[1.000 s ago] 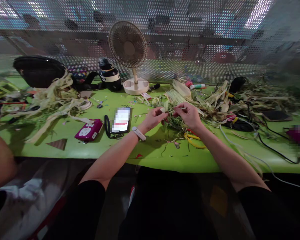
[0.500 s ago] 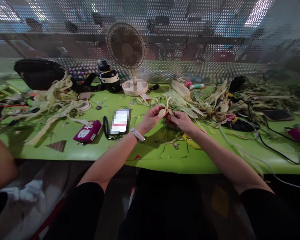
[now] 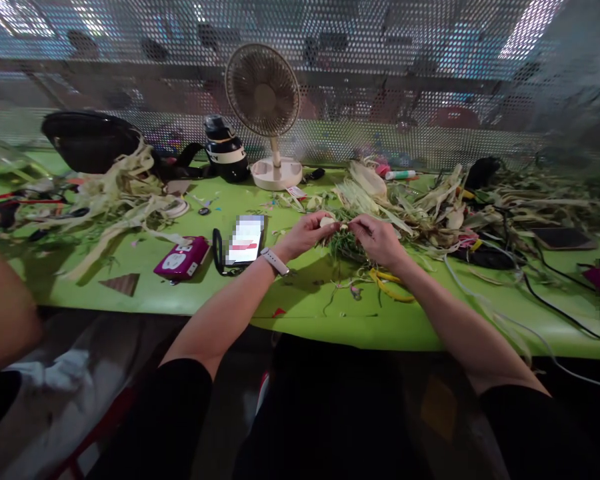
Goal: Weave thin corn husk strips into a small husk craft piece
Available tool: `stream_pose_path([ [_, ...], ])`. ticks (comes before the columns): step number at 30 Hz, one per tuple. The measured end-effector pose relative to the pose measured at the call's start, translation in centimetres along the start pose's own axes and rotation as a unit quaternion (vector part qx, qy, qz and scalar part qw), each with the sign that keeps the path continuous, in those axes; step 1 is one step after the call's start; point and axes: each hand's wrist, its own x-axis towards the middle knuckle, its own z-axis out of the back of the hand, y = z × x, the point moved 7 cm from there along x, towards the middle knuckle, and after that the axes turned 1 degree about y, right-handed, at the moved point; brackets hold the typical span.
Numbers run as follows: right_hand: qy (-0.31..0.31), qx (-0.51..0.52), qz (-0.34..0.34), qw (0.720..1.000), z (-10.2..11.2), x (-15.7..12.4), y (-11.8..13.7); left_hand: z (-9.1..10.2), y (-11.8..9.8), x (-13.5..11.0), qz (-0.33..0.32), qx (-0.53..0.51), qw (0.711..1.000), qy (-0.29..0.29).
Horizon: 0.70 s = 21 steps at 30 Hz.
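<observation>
My left hand [image 3: 305, 235] is closed around a small pale piece of corn husk [image 3: 327, 221], pinched between thumb and fingers. Close by on the right, my right hand [image 3: 379, 241] pinches at the other end of the husk, its fingertips near the left thumb. Exactly how the piece is folded is too small to tell. Under and between both hands lies a clump of green sprigs [image 3: 347, 248] on the green table [image 3: 300, 300]. Yellow looped handles [image 3: 393, 288], apparently of scissors, rest just below my right hand.
Behind my hands are husk leaves [image 3: 363, 190], with a larger dry heap [image 3: 443, 200] to the right. A phone [image 3: 246, 240], purple pack [image 3: 183, 259], fan [image 3: 275, 175] and black bottle [image 3: 227, 157] stand or lie leftward. A white cable [image 3: 460, 283] crosses the right side. Another person's arm [image 3: 7, 300] is at left.
My hands have drawn slightly apart, and my right hand has shifted right. The husk strip that stood up between them no longer shows upright. More of the green sprigs and yellow handles is visible.
</observation>
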Motion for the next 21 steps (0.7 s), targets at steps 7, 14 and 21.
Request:
stream_pose_path([
  [7,0.03,-0.051,0.036,0.998,0.3,0.3,-0.1,0.0,-0.4,-0.2,0.0,-0.012,0.998,0.058],
  [14,-0.009,-0.169,0.153,0.974,-0.3,-0.8,2.7,-1.5,0.8,-0.1,0.022,0.01,0.998,0.064],
  [21,-0.104,0.034,0.095,0.989,0.3,-0.6,1.3,-2.1,0.0,-0.5,0.008,0.017,0.997,0.079],
])
